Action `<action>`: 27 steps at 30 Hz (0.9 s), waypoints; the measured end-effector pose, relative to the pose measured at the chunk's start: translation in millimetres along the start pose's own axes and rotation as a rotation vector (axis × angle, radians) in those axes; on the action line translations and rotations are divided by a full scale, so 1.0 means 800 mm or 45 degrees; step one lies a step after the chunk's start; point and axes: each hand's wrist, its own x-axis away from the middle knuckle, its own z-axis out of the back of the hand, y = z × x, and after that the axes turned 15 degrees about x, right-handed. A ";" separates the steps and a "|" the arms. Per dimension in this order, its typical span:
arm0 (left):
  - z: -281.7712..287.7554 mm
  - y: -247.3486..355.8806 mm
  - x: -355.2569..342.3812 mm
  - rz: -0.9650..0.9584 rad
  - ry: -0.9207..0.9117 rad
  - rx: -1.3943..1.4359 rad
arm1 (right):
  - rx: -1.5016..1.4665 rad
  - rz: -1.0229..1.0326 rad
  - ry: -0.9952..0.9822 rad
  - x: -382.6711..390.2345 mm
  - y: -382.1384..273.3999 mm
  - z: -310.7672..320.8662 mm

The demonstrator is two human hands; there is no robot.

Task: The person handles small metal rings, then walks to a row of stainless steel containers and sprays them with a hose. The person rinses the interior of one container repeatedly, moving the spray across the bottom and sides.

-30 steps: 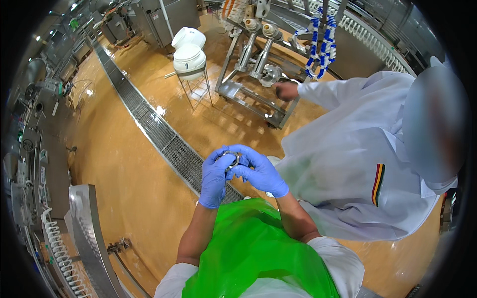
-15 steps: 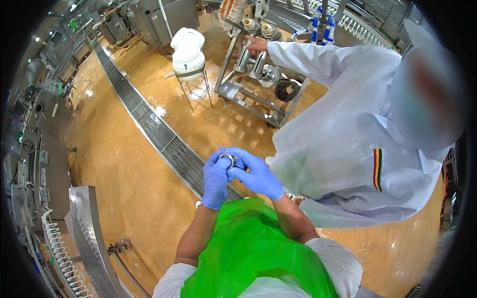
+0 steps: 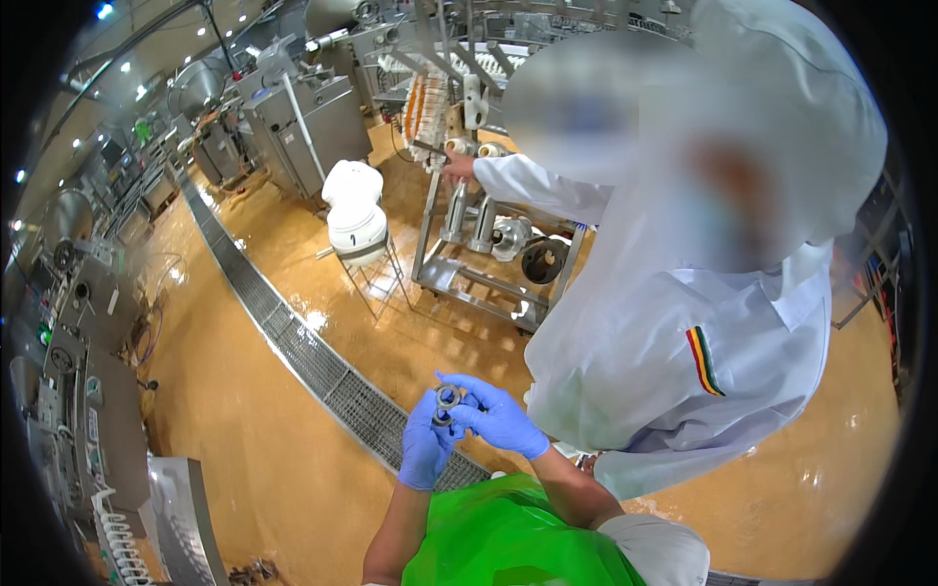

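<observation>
Both my hands wear blue gloves and meet in front of my green apron [image 3: 518, 532]. A small metal ring [image 3: 448, 393] is pinched between them, its round opening showing. Just below it, a second rounded metal edge shows between the fingers; whether it belongs to the same piece I cannot tell. My left hand [image 3: 422, 449] grips from the left with its fingers pointing up. From the right, my right hand [image 3: 500, 420] curls over the ring, its forefinger along the top and its thumb at the lower edge. Fingers partly hide the metal.
To my right stands a person in a white coat [image 3: 625, 361], one hand [image 3: 457, 166] at a metal cart [image 3: 445, 278] bearing steel cylinders. White tubs [image 3: 357, 220] sit on a wire stand. A floor drain grate [image 3: 278, 327] runs diagonally; machines [image 3: 98, 361] line the left side.
The view has tilted upward, so my hands appear lower. The ring's opening now shows more fully between my fingers. The person beside me has leaned in, with one hand still at the cart.
</observation>
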 end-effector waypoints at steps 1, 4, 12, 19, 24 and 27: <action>-0.002 -0.002 0.003 0.033 0.004 0.025 | 0.004 0.028 0.018 0.001 0.000 -0.001; 0.016 0.000 -0.006 0.098 0.030 0.129 | -0.046 0.068 0.007 -0.003 0.001 -0.001; 0.021 0.019 -0.012 -0.013 0.138 0.175 | -0.092 0.068 -0.048 -0.072 -0.041 0.032; 0.021 0.016 -0.018 -0.001 0.020 0.071 | -0.259 0.156 0.339 -0.189 -0.091 0.072; 0.051 0.022 -0.023 0.020 0.003 0.217 | 0.268 0.300 0.104 -0.106 -0.039 0.027; 0.055 0.023 -0.021 0.048 -0.107 0.285 | 0.374 0.160 -0.013 -0.045 -0.016 0.007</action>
